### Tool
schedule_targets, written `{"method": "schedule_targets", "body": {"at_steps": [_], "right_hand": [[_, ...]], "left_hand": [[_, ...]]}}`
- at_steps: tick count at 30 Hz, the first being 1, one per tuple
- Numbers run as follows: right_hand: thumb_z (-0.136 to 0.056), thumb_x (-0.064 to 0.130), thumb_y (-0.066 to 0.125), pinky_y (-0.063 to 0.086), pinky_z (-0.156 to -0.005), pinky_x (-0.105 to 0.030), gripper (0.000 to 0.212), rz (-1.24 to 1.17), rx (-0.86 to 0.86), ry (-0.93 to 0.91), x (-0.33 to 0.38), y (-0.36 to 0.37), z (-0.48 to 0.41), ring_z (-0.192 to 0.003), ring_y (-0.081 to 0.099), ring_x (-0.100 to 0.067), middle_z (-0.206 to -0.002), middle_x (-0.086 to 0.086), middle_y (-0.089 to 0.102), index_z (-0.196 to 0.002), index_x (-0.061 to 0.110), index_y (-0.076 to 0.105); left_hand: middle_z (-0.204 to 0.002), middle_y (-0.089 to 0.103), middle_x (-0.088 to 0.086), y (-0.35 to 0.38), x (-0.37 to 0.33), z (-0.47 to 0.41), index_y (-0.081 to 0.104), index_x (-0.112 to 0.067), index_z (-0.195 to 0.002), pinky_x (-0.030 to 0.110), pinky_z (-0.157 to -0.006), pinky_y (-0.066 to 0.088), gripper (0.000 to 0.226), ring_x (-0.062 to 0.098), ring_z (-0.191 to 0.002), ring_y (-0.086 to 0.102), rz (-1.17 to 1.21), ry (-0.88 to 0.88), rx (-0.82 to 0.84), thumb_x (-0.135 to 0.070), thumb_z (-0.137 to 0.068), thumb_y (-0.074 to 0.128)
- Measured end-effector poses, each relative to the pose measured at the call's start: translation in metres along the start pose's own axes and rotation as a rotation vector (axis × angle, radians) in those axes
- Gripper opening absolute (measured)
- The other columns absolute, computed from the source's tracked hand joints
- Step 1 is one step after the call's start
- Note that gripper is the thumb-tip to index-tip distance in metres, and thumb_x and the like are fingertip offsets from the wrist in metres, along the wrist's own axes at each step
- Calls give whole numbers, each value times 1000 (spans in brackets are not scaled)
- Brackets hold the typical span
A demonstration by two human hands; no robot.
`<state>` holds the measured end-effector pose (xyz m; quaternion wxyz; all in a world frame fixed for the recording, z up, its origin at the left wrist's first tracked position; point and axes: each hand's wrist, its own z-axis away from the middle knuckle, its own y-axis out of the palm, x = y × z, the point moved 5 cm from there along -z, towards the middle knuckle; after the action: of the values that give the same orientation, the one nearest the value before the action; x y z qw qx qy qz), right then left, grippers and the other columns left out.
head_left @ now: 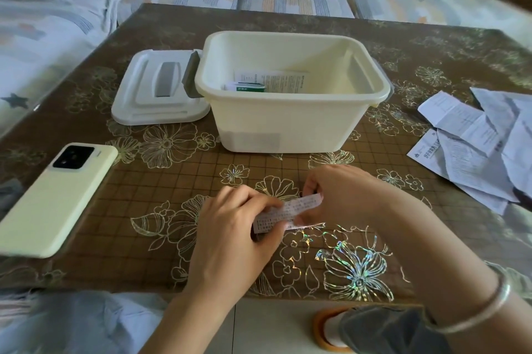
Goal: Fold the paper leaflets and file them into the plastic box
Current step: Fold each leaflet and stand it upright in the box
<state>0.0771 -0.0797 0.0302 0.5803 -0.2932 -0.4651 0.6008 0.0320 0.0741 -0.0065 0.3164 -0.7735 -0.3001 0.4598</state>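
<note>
White paper, a narrow folded leaflet (288, 212), sits pinched between both hands just above the bench (144, 181): the left hand (230, 235) clamps its lower end, the right hand (339, 195) nips the upper end, likely to sharpen the crease. The box (288, 112) stands open at 12 o'clock, a few leaflets already inside, its lid (158, 91) set aside at 10. Unfolded leaflets (478, 146) wait at 2 o'clock, within the right hand's reach.
</note>
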Motion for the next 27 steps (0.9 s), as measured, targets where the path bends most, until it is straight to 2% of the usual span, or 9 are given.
{"method": "schedule_targets", "body": {"at_steps": [2,7,11,13,16,18,22,25,27], "right_hand": [[-69,64,71,52,-76,-30,53,9,-15,3,-1,1,0,-86,60,-15,-94,6,66,-93,18,66],[-73,48,77,33,-52,-18,35,-192,-150,5,-8,3,11,-67,49,-4,-78,12,57,-75,27,50],[-81,41,69,42,-39,-16,25,-802,-204,60,-15,12,23,-60,69,-10,-75,4,74,-88,19,59],[-81,43,60,57,-57,-24,37,-1076,-193,53,-16,20,30,-72,73,-15,-81,0,75,-101,12,63],[-88,38,47,59,-78,-38,41,-1291,-257,-40,-13,29,38,-84,73,-22,-89,-9,75,-106,6,64],[-96,37,41,57,-84,-41,37,-1229,-335,-127,-10,34,43,-90,72,-20,-94,-4,75,-104,11,66],[-99,34,38,54,-78,-48,31,-770,-482,-315,1,38,52,-88,70,-24,-101,16,71,-105,28,68],[-96,26,43,52,-88,-32,29,-608,-537,-429,7,43,53,-107,63,-2,-110,17,69,-110,21,69],[-96,21,45,48,-95,-30,29,-528,-553,-479,9,47,53,-116,57,1,-116,15,67,-113,19,69]], "left_hand": [[-90,54,-21,0,0,-1,68,-36,-99,32,-75,43,30,6,-87,50,1,-9,9,-57,-80,56],[-85,52,-21,1,-2,-4,65,-37,-95,30,-71,38,29,6,-84,48,-15,-33,25,-56,-74,56],[-80,51,-21,2,-2,-8,64,-37,-93,27,-68,32,32,5,-81,46,-28,-48,31,-57,-70,55],[-80,50,-22,2,-1,-7,64,-37,-93,26,-68,30,31,5,-81,45,-18,-51,32,-56,-69,56],[-80,51,-21,1,-2,-7,63,-36,-92,27,-68,31,30,6,-81,46,-17,-48,30,-55,-70,57],[-82,51,-20,1,-3,-7,62,-36,-92,28,-68,31,30,8,-82,46,-25,-47,37,-56,-70,56],[-97,59,-19,1,-1,-3,60,-31,-110,30,-74,36,48,10,-90,51,-7,-61,45,-55,-69,55],[-104,61,-17,-1,1,0,55,-24,-129,31,-84,38,66,8,-95,53,39,-97,58,-53,-70,53],[-108,59,-18,-2,2,1,51,-23,-134,29,-91,38,69,5,-98,54,74,-92,67,-52,-71,54]]}}
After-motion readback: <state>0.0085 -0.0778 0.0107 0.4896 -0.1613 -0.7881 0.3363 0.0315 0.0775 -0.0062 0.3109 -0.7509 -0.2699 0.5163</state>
